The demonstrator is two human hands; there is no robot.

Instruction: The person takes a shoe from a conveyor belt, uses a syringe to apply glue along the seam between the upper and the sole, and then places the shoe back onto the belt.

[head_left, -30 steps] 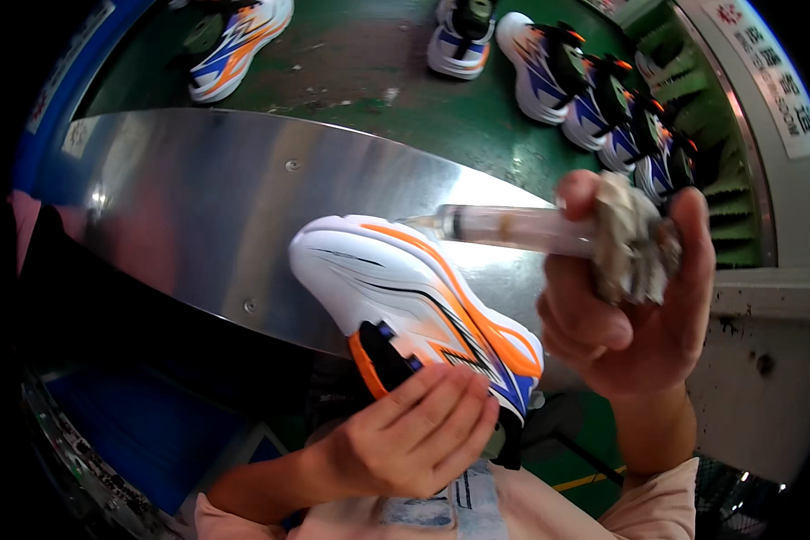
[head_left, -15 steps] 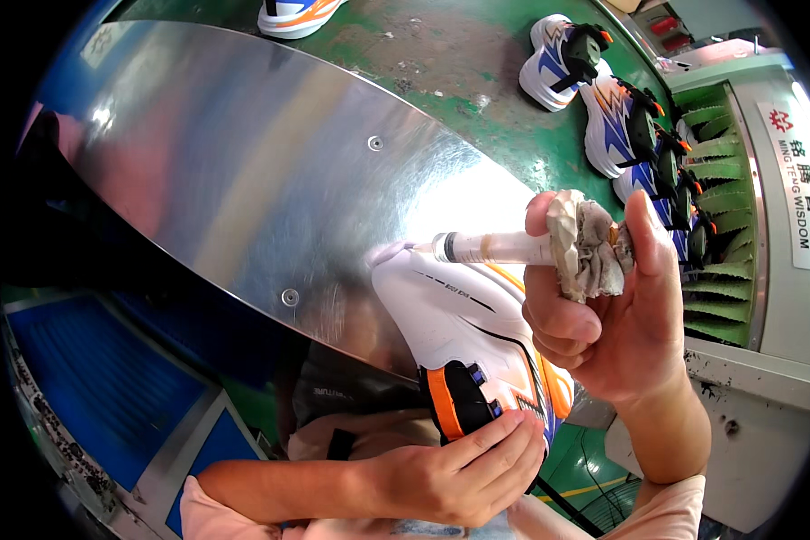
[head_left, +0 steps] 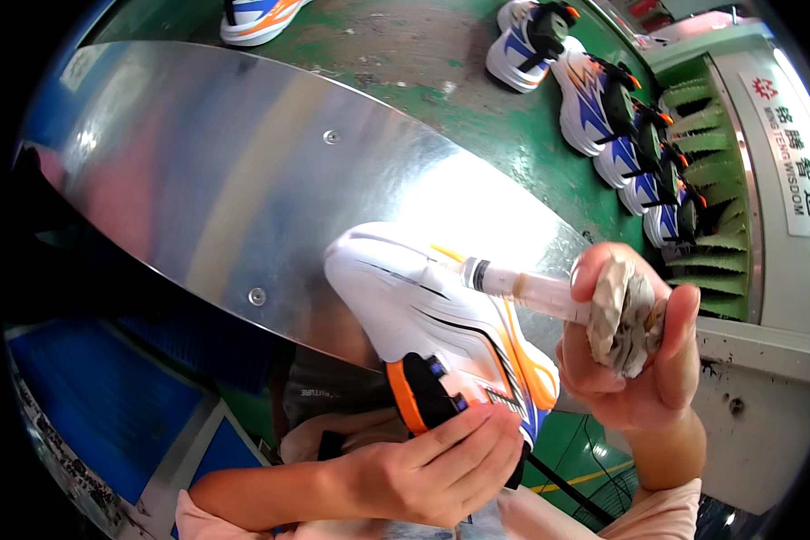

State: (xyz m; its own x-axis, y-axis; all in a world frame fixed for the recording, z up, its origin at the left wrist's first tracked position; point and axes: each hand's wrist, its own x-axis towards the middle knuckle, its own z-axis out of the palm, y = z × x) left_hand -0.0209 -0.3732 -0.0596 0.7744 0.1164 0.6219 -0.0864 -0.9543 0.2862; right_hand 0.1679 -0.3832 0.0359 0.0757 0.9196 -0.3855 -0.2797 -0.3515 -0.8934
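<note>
Head view, left hand (head_left: 423, 468): my fingers are clamped on the heel of the white sneaker (head_left: 441, 333), held over the steel plate (head_left: 243, 180).
Head view, right hand (head_left: 634, 360): my fingers are closed around a syringe (head_left: 526, 288) and rag (head_left: 623, 310), tip touching the sneaker's side.
Head view, background: a row of sneakers (head_left: 621, 126) on the green belt (head_left: 405, 54).

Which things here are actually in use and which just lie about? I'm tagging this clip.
In use:
left hand gripping the white sneaker
right hand holding a syringe and a crumpled rag

Lying about:
row of sneakers on the green belt
lone sneaker
metal sheet
</note>
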